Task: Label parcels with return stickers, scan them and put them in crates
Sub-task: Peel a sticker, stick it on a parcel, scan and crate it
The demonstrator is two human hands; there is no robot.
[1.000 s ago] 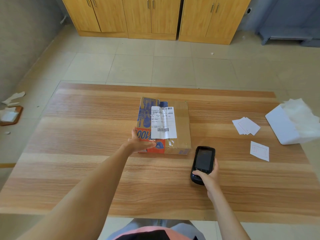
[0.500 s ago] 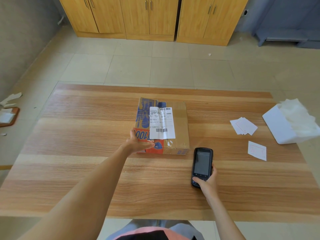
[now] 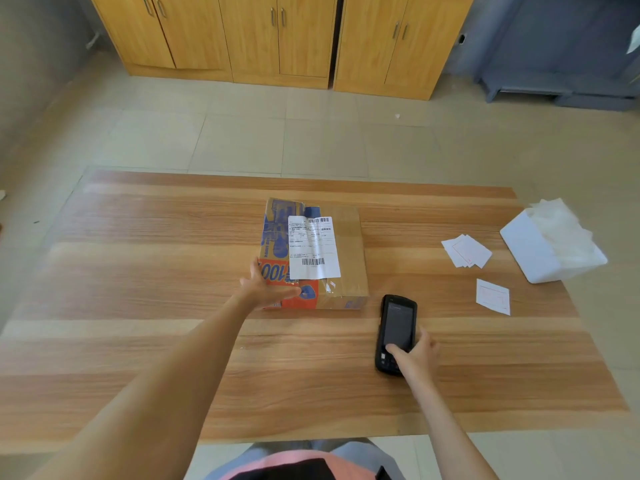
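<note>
Grips differ between the two hands: the right hand point(image 3: 414, 358) grasps the lower end of a black handheld scanner point(image 3: 396, 332), thumb laid across its keypad, while the left hand point(image 3: 265, 289) is spread flat against the near left corner of the cardboard parcel point(image 3: 313, 254), bracing it rather than clasping it. Compared with a second ago, the scanner has slid nearer and a little to the right, away from the parcel's near right corner; its dark screen faces up and it looks to lie on or just above the tabletop point(image 3: 138, 306). That suggests the scan is either over or not quite begun; the pictures do not settle which. The parcel itself has not shifted and sits mid-tabletop, no crate in view.

A white shipping label point(image 3: 313, 247) covers the parcel's top, with one barcode at its far edge and another near its near edge; the small print is unreadable. Beside it, orange print reads "100" upside down, below blue graphics. To the right lie a loose pile of return stickers point(image 3: 465, 251), a single sticker point(image 3: 493, 296) and a white bag point(image 3: 550, 242).
</note>
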